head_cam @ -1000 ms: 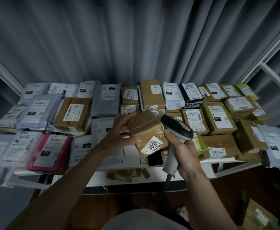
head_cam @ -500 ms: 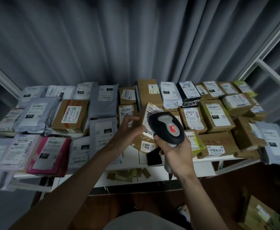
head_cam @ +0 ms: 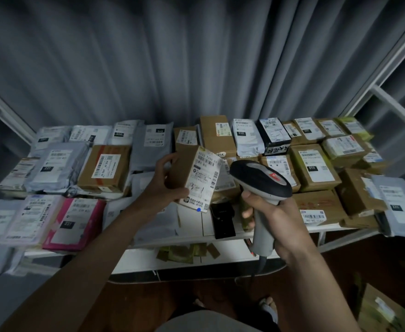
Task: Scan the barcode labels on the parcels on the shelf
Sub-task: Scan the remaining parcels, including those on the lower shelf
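Observation:
My left hand [head_cam: 163, 185] grips a small brown cardboard parcel [head_cam: 184, 168] above the shelf's front middle. The parcel is tilted upright, and its large white barcode label [head_cam: 205, 179] faces me. My right hand [head_cam: 271, 212] holds a barcode scanner [head_cam: 260, 179] by its grey handle. The scanner's dark head with a red mark sits just right of the parcel, level with the label. Many other parcels, brown boxes and grey mailer bags, cover the white shelf [head_cam: 192, 238], most with labels facing up.
A pink mailer [head_cam: 74, 224] lies at the shelf's front left. A small black object [head_cam: 224, 219] lies on the shelf below the held parcel. Grey curtains hang behind. Another labelled box [head_cam: 383, 310] sits on the floor at lower right.
My left hand has turned the parcel, so the big white label now faces me instead of the taped brown side. The scanner rose and now sits to the right of the label.

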